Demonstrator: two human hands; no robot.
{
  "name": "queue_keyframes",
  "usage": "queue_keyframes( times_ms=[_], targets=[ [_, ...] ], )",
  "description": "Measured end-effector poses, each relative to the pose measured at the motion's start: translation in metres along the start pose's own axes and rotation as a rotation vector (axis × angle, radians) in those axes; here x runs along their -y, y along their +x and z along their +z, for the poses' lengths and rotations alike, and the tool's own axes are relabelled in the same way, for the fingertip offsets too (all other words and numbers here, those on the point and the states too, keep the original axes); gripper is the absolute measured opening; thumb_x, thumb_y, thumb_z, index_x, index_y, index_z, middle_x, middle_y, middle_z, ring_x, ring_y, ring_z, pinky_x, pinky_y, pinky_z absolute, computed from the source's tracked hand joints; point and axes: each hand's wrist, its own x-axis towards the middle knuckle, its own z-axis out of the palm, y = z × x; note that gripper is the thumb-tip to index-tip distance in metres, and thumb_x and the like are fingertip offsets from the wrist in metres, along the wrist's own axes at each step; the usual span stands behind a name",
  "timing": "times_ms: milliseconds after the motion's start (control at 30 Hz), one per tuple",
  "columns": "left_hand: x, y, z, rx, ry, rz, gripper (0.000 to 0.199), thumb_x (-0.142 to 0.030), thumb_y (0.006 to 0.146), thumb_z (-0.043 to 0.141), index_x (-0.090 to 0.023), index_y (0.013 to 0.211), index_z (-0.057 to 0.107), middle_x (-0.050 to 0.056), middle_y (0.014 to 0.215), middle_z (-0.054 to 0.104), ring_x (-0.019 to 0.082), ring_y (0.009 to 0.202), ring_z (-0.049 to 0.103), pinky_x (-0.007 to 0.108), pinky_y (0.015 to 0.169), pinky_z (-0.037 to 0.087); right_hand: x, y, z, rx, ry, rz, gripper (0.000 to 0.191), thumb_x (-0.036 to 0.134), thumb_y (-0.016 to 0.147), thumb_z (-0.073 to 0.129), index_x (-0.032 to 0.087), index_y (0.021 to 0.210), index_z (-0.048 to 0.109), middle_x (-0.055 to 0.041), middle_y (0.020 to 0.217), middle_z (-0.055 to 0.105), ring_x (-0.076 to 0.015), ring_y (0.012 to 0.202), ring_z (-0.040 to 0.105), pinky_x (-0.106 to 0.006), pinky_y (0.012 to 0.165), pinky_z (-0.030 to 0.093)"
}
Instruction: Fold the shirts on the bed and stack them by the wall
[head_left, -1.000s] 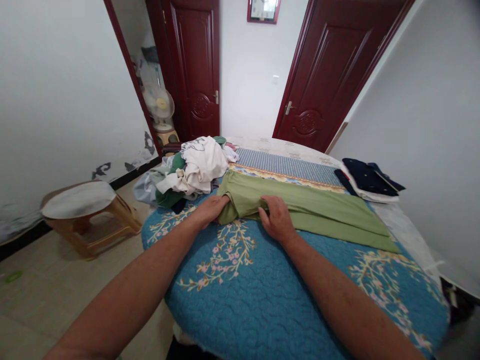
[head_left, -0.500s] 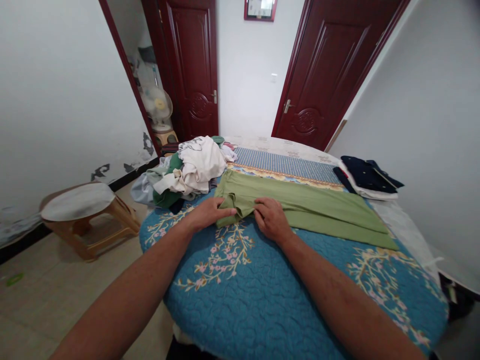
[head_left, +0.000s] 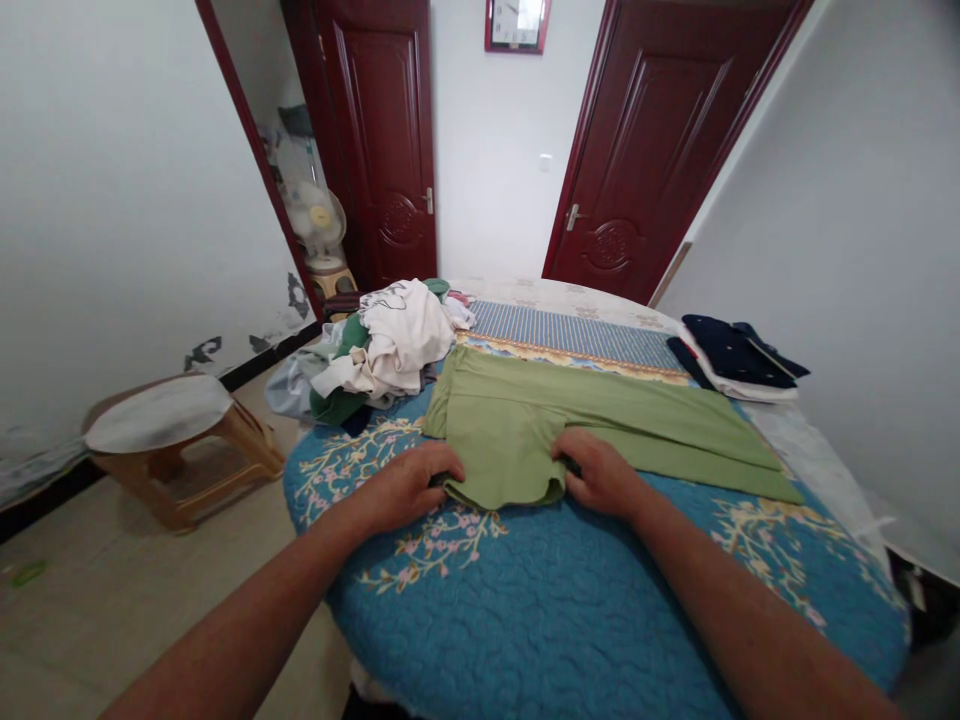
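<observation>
Light-green fabric garment is mostly flat on the blue floral tabletop, left hand and right hand apart, each gripping its near edge; navy-and-white clothes stack looks folded, crumpled white-and-green clothes pile definitely isn't

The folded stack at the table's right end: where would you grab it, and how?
Probably by the near edge of the white layer, coming from the near side with the right hand: fingers beneath, thumb on the navy garment. The stack lies flat and its pale lower edge shows on that side; pinching only the top might leave the bottom behind.
</observation>
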Motion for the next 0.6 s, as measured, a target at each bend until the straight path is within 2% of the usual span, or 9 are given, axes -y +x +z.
queue_keyframes(
  times_ms=[67, 133, 267, 367, 467, 600],
  targets=[
    [0.003, -0.005, 0.005, -0.01, 0.035, 0.059, 0.031, -0.01, 0.086, 0.06, -0.026, 0.108, 0.075, 0.007, 0.118, 0.077, 0.025, 0.119, 0.069, 0.04, 0.11, 0.051, 0.006, -0.007, 0.0, 0.035, -0.075, -0.076, 0.035, 0.015, 0.084, 0.06, 0.021, 0.115, 0.073, -0.0122, 0.112, 0.072, -0.0285, 0.107, 0.063, -0.043, 0.099, 0.051],
    [0.007, -0.008, 0.009, -0.029, 0.042, 0.082, 0.03, -0.011, 0.088, 0.058, -0.025, 0.108, 0.075, 0.008, 0.12, 0.078, 0.025, 0.124, 0.068, 0.042, 0.114, 0.05, 0.012, -0.012, 0.001, 0.072, -0.101, -0.126, 0.034, 0.014, 0.088, 0.06, 0.022, 0.117, 0.074, -0.0121, 0.117, 0.072, -0.0285, 0.112, 0.063, -0.045, 0.104, 0.05],
    [0.015, -0.014, 0.007, -0.066, 0.011, -0.021, 0.025, -0.022, 0.097, 0.056, -0.027, 0.113, 0.074, 0.007, 0.123, 0.079, 0.025, 0.121, 0.072, 0.042, 0.111, 0.054, 0.017, -0.017, -0.002, 0.063, -0.015, -0.114, 0.023, 0.016, 0.095, 0.057, 0.024, 0.108, 0.075, -0.011, 0.111, 0.074, -0.0264, 0.105, 0.065, -0.042, 0.097, 0.053],
    [0.016, -0.012, -0.006, -0.052, 0.006, -0.077, 0.023, -0.028, 0.099, 0.058, -0.029, 0.114, 0.075, 0.006, 0.12, 0.08, 0.027, 0.114, 0.074, 0.042, 0.104, 0.056, 0.017, -0.013, -0.014, -0.001, 0.137, -0.039, 0.022, 0.022, 0.102, 0.052, 0.024, 0.104, 0.074, -0.0093, 0.104, 0.075, -0.0245, 0.099, 0.067, -0.038, 0.092, 0.054],
    [0.011, 0.011, -0.031, -0.071, -0.035, -0.079, 0.023, -0.032, 0.1, 0.056, -0.028, 0.11, 0.077, 0.005, 0.106, 0.08, 0.026, 0.102, 0.075, 0.038, 0.094, 0.057, 0.012, 0.004, -0.032, -0.024, 0.255, 0.106, 0.028, 0.033, 0.106, 0.048, 0.023, 0.093, 0.072, -0.006, 0.095, 0.075, -0.0221, 0.09, 0.067, -0.034, 0.085, 0.053],
    [0.013, 0.078, -0.067, -0.205, -0.164, -0.149, 0.026, -0.042, 0.096, 0.06, -0.023, 0.103, 0.076, 0.003, 0.1, 0.078, 0.024, 0.098, 0.071, 0.035, 0.09, 0.057, -0.013, 0.055, -0.047, -0.102, 0.363, 0.304, 0.029, 0.041, 0.1, 0.053, 0.022, 0.081, 0.066, -0.002, 0.082, 0.07, -0.0201, 0.08, 0.063, -0.03, 0.076, 0.052]
  ],
)
